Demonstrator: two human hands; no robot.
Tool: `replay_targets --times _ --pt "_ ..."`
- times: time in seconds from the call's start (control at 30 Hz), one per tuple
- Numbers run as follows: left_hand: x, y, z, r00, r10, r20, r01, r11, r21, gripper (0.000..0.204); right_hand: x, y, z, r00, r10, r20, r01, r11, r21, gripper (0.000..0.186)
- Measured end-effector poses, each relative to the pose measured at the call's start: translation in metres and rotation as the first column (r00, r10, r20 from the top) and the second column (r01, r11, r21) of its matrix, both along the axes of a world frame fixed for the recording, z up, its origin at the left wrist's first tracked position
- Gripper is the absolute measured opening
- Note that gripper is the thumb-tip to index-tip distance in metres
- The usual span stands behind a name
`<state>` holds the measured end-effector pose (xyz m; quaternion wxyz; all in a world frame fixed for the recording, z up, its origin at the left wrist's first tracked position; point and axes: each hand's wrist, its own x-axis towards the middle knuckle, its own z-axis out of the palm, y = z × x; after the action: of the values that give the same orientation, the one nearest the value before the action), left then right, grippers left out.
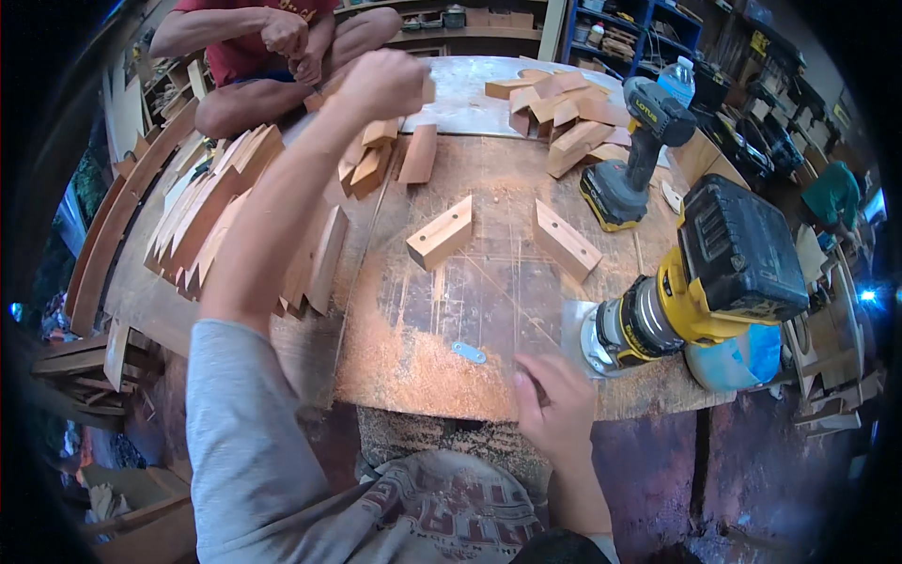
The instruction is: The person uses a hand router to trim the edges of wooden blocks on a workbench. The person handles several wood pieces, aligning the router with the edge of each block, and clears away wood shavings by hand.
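My left hand (385, 86) is stretched far over the table, its fingers closed. A tan edge of what looks like a wooden block (428, 91) shows beside the fingers. Close to the near edge, my right hand (556, 409) is curled, thumb near the forefinger; whatever lies inside is hidden. Two angled wooden blocks, a left one (442, 235) and a right one (567, 241), lie apart mid-table, each with two dark holes. A small metal plate (468, 352) rests in sawdust left of my right hand. Right of it lies a yellow and black router (658, 310) with a large battery.
A cordless drill (628, 155) stands at the right, before a water bottle (676, 80). Wooden pieces are piled at the far right (573, 113) and stacked at the left (211, 211). Another person (272, 56) sits at the far left, hands together. Sawdust (413, 371) covers the near side.
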<state>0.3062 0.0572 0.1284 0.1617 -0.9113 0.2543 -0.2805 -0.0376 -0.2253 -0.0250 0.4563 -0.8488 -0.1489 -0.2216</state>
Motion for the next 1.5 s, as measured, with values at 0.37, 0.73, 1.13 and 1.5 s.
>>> replay_targets --times 0.37,0.73,1.13,1.5 --pt "-0.161 -0.046 -0.105 0.724 -0.635 -0.269 0.262 0.614 -0.744 0.055 -0.011 -0.026 -0.019 0.993 -0.044 0.11 0.035 0.996 0.086 0.014" --pt "-0.179 -0.043 -0.149 0.794 -0.571 -0.209 0.31 0.676 -0.669 0.046 0.007 -0.036 -0.007 1.0 0.024 0.006 -0.025 0.996 0.09 0.014" --pt "-0.173 -0.051 -0.151 0.865 -0.482 -0.136 0.286 0.699 -0.656 0.04 -0.007 -0.05 -0.046 0.97 -0.084 0.228 0.036 0.978 0.207 0.02" --pt "-0.154 -0.055 -0.158 0.897 -0.412 -0.161 0.258 0.784 -0.565 0.048 0.02 -0.095 -0.032 0.833 -0.358 0.422 0.027 0.788 0.615 0.065"
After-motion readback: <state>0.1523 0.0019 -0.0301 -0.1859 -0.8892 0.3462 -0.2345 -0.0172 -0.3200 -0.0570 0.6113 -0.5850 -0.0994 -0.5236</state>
